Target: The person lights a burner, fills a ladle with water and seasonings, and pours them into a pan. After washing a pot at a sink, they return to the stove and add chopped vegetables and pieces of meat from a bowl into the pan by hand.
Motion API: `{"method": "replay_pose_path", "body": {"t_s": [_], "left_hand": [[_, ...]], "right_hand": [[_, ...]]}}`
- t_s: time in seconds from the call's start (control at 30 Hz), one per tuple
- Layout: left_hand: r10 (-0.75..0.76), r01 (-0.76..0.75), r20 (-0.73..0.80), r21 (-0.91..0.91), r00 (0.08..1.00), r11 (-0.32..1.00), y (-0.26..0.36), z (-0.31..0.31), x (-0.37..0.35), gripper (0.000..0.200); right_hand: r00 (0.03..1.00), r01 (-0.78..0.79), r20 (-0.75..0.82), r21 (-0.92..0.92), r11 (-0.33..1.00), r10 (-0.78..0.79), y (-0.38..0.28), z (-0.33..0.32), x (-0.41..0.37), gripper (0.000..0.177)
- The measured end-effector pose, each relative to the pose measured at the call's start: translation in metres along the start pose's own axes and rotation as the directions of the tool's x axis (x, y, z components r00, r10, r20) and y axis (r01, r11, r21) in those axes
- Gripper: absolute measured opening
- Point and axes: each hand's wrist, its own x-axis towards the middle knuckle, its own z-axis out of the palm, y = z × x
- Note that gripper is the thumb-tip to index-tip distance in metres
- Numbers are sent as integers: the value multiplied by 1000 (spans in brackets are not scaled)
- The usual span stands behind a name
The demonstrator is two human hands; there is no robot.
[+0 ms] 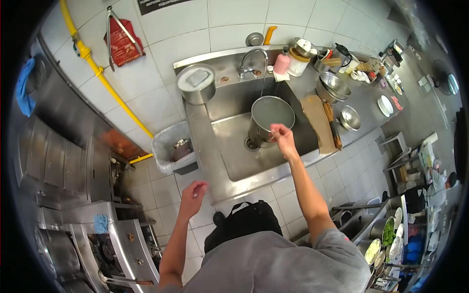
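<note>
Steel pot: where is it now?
Head view, centre: steel pot stands in the sink basin under the faucet, the right hand at its near rim.

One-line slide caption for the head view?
Right hand at the rim of a steel pot under the running sink faucet; left hand hangs free.

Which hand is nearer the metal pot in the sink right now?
Right. The right hand is at the pot's near rim; whether it grips it I cannot tell. The left hand hangs well apart, short of the sink's front edge, above the floor tiles.
</note>
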Motion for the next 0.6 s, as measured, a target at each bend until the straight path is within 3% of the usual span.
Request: {"method": "replay_pose_path", "body": {"t_s": [0.23, 0.3, 0.4, 0.47, 0.5, 0.53, 0.57, 0.6], "left_hand": [[80, -79, 44, -13, 996, 997, 63, 71, 173, 21], [53, -51, 41, -68, 998, 996, 72, 100, 209, 21], [8, 4, 68, -175, 998, 985, 95, 144, 273, 20], [-7, 44, 141, -261, 990, 964, 101, 171, 326, 19], [-39, 115, 162, -496, 986, 861, 114, 186, 353, 19], [-68, 189, 198, -694, 978, 694, 129, 204, 382, 20], [-50, 214, 226, -799, 973, 562, 138, 220, 413, 20], [-33, 244, 253, -878, 967, 412, 143, 232, 446, 21]], "right_hand": [[995, -59, 82, -4, 998, 59, -4, 10, 261, 20], [991, -114, 88, 150, 982, 102, 10, 19, 324, 19], [969, -203, 146, 13, 979, 199, -10, 21, 367, 15], [999, 40, -36, -10, 999, -41, 18, 29, 400, 26], [985, -171, 36, 193, 966, 167, 11, 26, 399, 28], [930, -368, 136, 374, 851, 342, 2, 21, 397, 31], [890, -448, 329, 507, 737, 316, 20, 22, 410, 31], [892, -438, 364, 540, 719, 270, 17, 23, 405, 28]]}}
